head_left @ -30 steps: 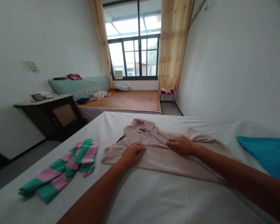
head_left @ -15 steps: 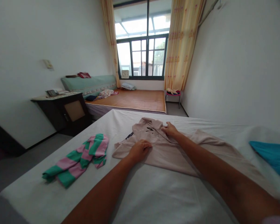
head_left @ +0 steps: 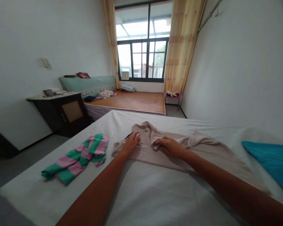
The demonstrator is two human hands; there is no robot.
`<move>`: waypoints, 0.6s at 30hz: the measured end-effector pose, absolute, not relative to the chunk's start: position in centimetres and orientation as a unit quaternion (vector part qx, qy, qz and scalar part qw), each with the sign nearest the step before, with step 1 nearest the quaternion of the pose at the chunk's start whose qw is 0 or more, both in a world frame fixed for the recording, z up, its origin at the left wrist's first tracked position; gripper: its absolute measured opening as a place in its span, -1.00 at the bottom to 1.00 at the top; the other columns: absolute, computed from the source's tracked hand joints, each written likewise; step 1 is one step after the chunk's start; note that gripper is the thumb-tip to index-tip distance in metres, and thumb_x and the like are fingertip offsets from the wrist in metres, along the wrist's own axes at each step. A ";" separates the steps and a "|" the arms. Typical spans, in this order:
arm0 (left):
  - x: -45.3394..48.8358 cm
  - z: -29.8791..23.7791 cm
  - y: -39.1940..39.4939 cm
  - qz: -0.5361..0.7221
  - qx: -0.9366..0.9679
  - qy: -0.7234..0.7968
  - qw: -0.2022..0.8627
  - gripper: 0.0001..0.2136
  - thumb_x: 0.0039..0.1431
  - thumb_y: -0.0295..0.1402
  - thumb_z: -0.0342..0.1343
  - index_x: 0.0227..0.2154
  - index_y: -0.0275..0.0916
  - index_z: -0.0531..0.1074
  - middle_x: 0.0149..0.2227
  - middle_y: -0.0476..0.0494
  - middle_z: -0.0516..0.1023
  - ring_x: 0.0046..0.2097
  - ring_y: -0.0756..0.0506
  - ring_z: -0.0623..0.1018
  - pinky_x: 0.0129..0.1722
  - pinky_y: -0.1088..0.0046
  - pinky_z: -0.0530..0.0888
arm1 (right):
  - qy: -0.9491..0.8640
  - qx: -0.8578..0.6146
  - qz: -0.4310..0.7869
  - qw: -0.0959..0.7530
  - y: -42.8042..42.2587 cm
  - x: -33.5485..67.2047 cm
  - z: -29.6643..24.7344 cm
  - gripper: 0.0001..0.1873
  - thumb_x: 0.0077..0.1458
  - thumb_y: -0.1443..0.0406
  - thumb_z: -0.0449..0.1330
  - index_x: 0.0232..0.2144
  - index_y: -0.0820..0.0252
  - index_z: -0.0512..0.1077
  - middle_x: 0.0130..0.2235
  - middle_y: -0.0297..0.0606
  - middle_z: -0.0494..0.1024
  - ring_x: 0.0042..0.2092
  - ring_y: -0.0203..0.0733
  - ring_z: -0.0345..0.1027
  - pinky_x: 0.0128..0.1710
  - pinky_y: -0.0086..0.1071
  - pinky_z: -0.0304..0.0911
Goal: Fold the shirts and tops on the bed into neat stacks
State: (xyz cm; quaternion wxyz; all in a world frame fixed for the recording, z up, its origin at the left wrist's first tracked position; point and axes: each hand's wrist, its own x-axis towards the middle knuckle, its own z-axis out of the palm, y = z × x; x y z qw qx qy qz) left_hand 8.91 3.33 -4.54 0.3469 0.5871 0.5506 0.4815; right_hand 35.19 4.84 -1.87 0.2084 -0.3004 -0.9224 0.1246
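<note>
A pinkish-beige shirt [head_left: 145, 160] lies spread across the white-covered surface, with a dark mark at its collar end. My right hand [head_left: 169, 147] pinches a folded-over edge of it, fingers closed on the cloth. Just to the left, my left hand [head_left: 132, 142] is on the shirt near the collar end, its fingers bent together on the fabric; the fingertips are partly hidden. The shirt's printed front is mostly covered by the fold. The rest of the cloth stretches out to the right, past my right forearm.
A green-and-pink striped garment [head_left: 79, 160] lies crumpled at the left on the white sheet [head_left: 153, 197]. Blue cloth [head_left: 271, 160] is at the right edge. Beyond are a bed with a brown mat [head_left: 141, 100], a dark cabinet [head_left: 58, 113] and a small stool [head_left: 172, 94].
My right hand has moved toward me and slightly left, bringing the shirt's edge over its printed front. My left hand has shifted up and left along the shirt.
</note>
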 end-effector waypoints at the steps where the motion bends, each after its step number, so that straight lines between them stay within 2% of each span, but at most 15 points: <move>1: 9.0 -4.5 3.3 0.464 0.616 0.552 0.316 -0.63 0.28 -0.24 -0.12 0.03 -0.33 0.34 -0.08 -0.29 0.50 -0.18 -0.13 0.55 -0.27 0.37 0.51 | -0.897 -0.354 0.120 0.236 4.9 35.4 -2.3 -0.71 0.10 0.35 0.10 -0.10 0.14 0.43 -0.11 -0.15 0.54 -0.05 -0.09 0.38 -0.04 -0.23 0.24; 3: 9.1 -4.6 3.3 0.434 0.658 0.555 0.264 -0.64 0.25 -0.27 -0.11 -0.02 -0.35 0.40 -0.11 -0.27 0.53 -0.16 -0.15 0.55 -0.20 0.33 0.50 | -0.828 -0.464 0.152 0.275 5.5 35.5 -3.0 -0.76 0.17 0.25 0.05 -0.13 0.17 0.38 -0.21 -0.14 0.56 -0.22 -0.13 0.44 -0.18 -0.27 0.30; 6: 9.1 -4.6 3.3 0.415 0.681 0.560 0.224 -0.67 0.21 -0.30 -0.08 -0.08 -0.33 0.46 -0.14 -0.22 0.56 -0.13 -0.16 0.54 -0.10 0.31 0.46 | -0.743 -0.553 0.273 0.260 7.0 35.2 -3.1 -0.62 0.25 0.08 -0.06 -0.01 0.16 0.26 -0.31 -0.20 0.58 -0.47 -0.23 0.42 -0.42 -0.36 0.30; 8: 8.9 -4.6 3.3 0.406 0.687 0.563 0.215 -0.68 0.20 -0.31 -0.09 -0.10 -0.31 0.47 -0.16 -0.20 0.57 -0.12 -0.14 0.54 -0.07 0.32 0.45 | -0.731 -0.566 0.299 0.237 8.1 34.7 -2.8 -0.53 0.24 0.03 -0.04 0.08 0.15 0.20 -0.33 -0.24 0.59 -0.52 -0.27 0.41 -0.48 -0.41 0.27; 10: 8.8 -4.5 3.2 0.395 0.693 0.565 0.209 -0.67 0.21 -0.31 -0.10 -0.09 -0.30 0.46 -0.16 -0.19 0.58 -0.11 -0.12 0.53 -0.05 0.35 0.44 | -0.750 -0.563 0.266 0.222 9.0 34.1 -2.6 -0.55 0.18 0.07 0.09 0.05 0.13 0.26 -0.34 -0.28 0.59 -0.47 -0.27 0.44 -0.45 -0.44 0.27; 13: 8.6 -4.2 2.8 0.387 0.697 0.567 0.207 -0.67 0.20 -0.32 -0.10 -0.09 -0.28 0.47 -0.16 -0.17 0.58 -0.11 -0.10 0.53 -0.05 0.38 0.42 | -0.772 -0.560 0.223 0.203 10.2 33.2 -2.3 -0.67 0.06 0.17 0.23 -0.12 0.15 0.42 -0.31 -0.26 0.59 -0.34 -0.23 0.46 -0.37 -0.44 0.27; 16: 8.6 -4.0 2.5 0.386 0.698 0.564 0.212 -0.69 0.18 -0.34 -0.09 -0.11 -0.26 0.48 -0.19 -0.13 0.59 -0.12 -0.09 0.53 -0.05 0.40 0.42 | -0.769 -0.575 0.189 0.205 10.8 32.5 -2.4 -0.58 0.00 0.18 0.27 -0.08 0.22 0.42 -0.15 -0.11 0.55 -0.19 -0.14 0.45 -0.28 -0.39 0.27; 18: 8.5 -3.9 2.5 0.386 0.700 0.561 0.217 -0.69 0.18 -0.34 -0.09 -0.11 -0.27 0.48 -0.21 -0.13 0.59 -0.12 -0.09 0.53 -0.06 0.40 0.42 | -0.769 -0.582 0.169 0.206 11.0 32.3 -2.5 -0.53 -0.05 0.21 0.30 -0.06 0.23 0.42 -0.12 -0.08 0.54 -0.15 -0.10 0.43 -0.24 -0.36 0.26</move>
